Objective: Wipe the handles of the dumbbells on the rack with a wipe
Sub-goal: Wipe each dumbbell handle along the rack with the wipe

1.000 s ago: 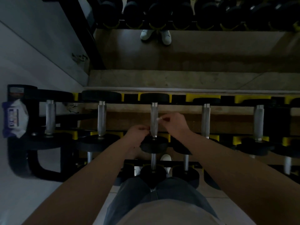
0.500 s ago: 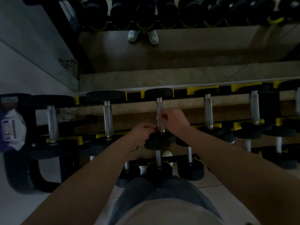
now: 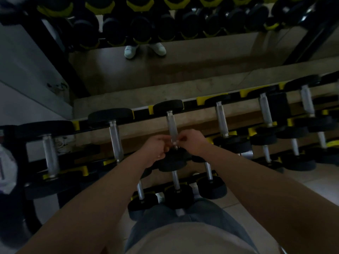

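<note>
A row of black dumbbells with silver handles lies across the top tier of a black and yellow rack (image 3: 218,99). Both my hands meet at the near end of the middle dumbbell's handle (image 3: 172,125). My right hand (image 3: 190,142) pinches a small white wipe (image 3: 175,142) against the handle's lower end. My left hand (image 3: 156,146) has its fingers curled beside the handle just above the near black weight head (image 3: 172,161); what it holds is hidden in the dim light.
More dumbbells lie left (image 3: 115,142) and right (image 3: 221,119) on the top tier and on a lower tier (image 3: 176,182). A wipes packet (image 3: 7,173) sits at the rack's left end. A mirror (image 3: 183,57) behind reflects shoes and dumbbells.
The view has tilted and shifted, so the rack now slants. My hands have stayed at the near end of the middle handle, drawing closer together around it.
</note>
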